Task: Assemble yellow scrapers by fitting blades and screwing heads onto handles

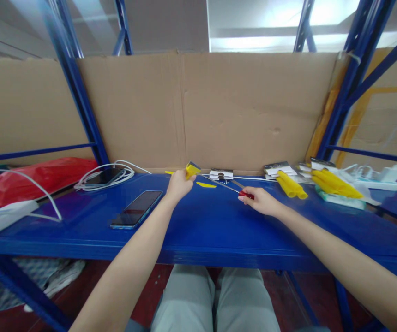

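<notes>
Forearms are spanning the desk, left hand gripping a yellow piece, right hand suitably grasping a presumably light, stiff tool by its red handle.

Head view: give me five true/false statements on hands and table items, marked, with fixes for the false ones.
1. The right hand holds a red-handled tool. True.
2. The left hand holds the blue-edged phone. False: it holds a yellow piece; the phone lies on the blue table.
3. A cardboard panel stands behind the table. True.
4. The red bundle is at the right end of the table. False: it is on the left.
5. Yellow rolls lie to the right of the right hand. True.
</notes>
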Tool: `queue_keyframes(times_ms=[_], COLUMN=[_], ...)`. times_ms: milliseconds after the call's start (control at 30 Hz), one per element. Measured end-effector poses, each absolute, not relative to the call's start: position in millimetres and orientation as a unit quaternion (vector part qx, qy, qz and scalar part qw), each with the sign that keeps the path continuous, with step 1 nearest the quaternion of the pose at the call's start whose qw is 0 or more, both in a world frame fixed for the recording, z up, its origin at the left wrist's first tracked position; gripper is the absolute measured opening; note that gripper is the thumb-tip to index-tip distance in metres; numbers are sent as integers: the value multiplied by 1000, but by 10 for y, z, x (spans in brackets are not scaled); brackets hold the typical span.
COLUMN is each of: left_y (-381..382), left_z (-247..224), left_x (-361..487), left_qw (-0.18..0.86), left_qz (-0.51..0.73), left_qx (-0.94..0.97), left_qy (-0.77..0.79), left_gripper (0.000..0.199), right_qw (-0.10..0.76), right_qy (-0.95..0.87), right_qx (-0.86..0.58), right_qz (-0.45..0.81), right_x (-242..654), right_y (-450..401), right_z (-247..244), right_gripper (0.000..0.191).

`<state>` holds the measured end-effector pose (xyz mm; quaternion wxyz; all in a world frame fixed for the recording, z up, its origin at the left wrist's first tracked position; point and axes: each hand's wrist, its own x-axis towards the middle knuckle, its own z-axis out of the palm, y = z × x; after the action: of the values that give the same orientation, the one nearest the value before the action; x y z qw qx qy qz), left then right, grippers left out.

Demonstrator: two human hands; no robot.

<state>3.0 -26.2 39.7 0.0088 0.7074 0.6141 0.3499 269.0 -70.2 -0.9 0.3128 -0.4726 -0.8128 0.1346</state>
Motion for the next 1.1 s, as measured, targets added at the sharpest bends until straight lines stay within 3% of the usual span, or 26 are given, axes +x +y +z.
queue_keyframes(times_ms=[167,367,633,800,1100], left_y=[-273,-268,-263,-262,-231], left_z=[405,398,401,398,394], left_x=[35,39,32,35,27], left_qw=[7,-2,3,4,17], left_qz=[354,341,351,350,361], left_qx=[704,708,708,707,707], left_qy=[616,619,612,614,608], left_gripper=[25,25,24,24,24], right_qw=[294,364,296,330,273], right_qy=[-817,-782,-818,-801,-793], right_qx=[-462,-480,-475,-486,-500], right_qz=[179,159,131,114,216], right_x=[2665,2682,2676,2664,2623], right_y=[-725,-685,-763,-740,-800], right_z=[13,-50,67,40,64], right_gripper=[32,31,26,24,26])
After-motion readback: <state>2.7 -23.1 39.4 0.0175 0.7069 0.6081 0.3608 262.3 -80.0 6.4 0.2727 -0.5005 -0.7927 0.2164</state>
